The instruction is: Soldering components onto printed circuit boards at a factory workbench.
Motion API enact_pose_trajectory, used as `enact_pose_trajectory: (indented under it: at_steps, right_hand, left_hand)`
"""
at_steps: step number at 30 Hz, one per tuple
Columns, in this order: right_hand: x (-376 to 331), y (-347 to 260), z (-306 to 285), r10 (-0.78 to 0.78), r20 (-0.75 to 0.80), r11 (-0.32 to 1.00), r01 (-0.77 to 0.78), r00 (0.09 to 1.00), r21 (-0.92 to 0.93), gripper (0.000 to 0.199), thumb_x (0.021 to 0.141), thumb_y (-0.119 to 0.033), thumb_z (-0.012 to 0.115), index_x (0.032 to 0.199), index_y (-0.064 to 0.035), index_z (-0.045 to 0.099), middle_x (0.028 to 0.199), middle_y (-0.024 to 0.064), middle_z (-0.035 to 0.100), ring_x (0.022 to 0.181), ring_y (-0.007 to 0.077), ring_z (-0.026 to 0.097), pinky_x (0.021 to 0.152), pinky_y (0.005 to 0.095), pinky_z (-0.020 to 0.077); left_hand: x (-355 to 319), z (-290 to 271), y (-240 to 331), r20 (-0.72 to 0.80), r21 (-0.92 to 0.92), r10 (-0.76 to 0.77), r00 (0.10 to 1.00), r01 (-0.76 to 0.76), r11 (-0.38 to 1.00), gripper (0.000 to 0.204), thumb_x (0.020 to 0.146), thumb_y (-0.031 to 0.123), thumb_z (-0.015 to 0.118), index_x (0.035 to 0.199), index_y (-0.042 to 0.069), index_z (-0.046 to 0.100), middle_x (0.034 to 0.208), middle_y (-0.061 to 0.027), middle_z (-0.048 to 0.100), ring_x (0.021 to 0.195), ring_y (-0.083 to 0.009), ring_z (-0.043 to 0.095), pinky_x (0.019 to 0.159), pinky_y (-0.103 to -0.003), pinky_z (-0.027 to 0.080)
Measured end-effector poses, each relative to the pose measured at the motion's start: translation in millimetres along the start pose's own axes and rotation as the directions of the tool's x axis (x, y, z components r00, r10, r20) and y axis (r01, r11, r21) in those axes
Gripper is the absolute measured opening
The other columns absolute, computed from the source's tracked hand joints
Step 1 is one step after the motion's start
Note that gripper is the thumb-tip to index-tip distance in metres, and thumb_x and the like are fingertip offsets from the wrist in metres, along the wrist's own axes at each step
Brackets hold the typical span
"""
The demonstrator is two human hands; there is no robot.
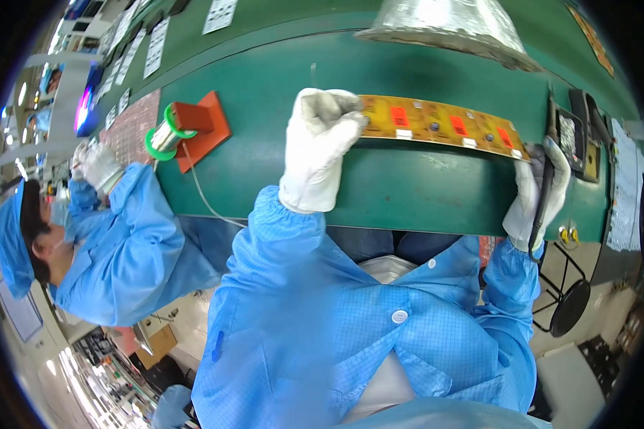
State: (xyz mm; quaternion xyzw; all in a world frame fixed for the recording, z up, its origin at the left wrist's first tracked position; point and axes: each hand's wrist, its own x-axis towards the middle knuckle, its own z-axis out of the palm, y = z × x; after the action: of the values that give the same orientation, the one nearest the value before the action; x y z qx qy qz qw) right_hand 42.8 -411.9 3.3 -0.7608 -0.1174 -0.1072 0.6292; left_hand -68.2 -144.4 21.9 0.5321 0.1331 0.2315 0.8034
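Observation:
A long yellow-orange circuit board strip with red labels and white pads is held above the green bench. My left hand, in a white glove, pinches its left end between thumb and fingers. My right hand, also gloved, is closed around a slim black tool that looks like a soldering iron, standing nearly upright with its thin end pointing away from me. The fingers of that hand also meet the board's right end. Whether they grip it or only steady it is partly hidden.
A green solder wire spool sits on a red-orange stand at left. A black iron holder with metal shavings stands at right. A foil-covered hood hangs at the far side. A co-worker sits at left; a round stool stands at right.

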Motion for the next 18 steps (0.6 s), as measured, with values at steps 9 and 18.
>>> enact_pose_trajectory:
  at_steps: [9,18]
  right_hand:
    - [3.1,-5.4,-3.2,-0.020,0.042,0.996,0.016,0.999,0.089,0.046,0.087,0.002,0.066,0.129,-0.0043,0.050,0.109,0.0119,0.063,0.096,0.0160,0.063,0.084,0.0279,0.0524]
    - [-0.4,-3.4,-7.7,-0.023,0.037,0.991,0.018,0.999,0.135,0.046,0.088,-0.001,0.068,0.130,-0.0034,0.050,0.108,0.0117,0.063,0.096,0.0152,0.062,0.085,0.0270,0.0509]
  left_hand:
    - [2.2,5.0,2.3,-0.049,0.036,-0.005,0.999,0.007,0.999,0.024,0.085,-0.001,0.062,0.094,0.010,0.044,0.107,-0.0109,0.056,0.095,-0.0144,0.051,0.086,-0.028,0.043]
    - [2.3,2.1,-0.3,-0.085,-0.009,-0.089,0.992,0.088,0.996,0.019,0.089,0.003,0.060,0.098,0.010,0.045,0.108,-0.0101,0.056,0.095,-0.0134,0.050,0.087,-0.028,0.042]
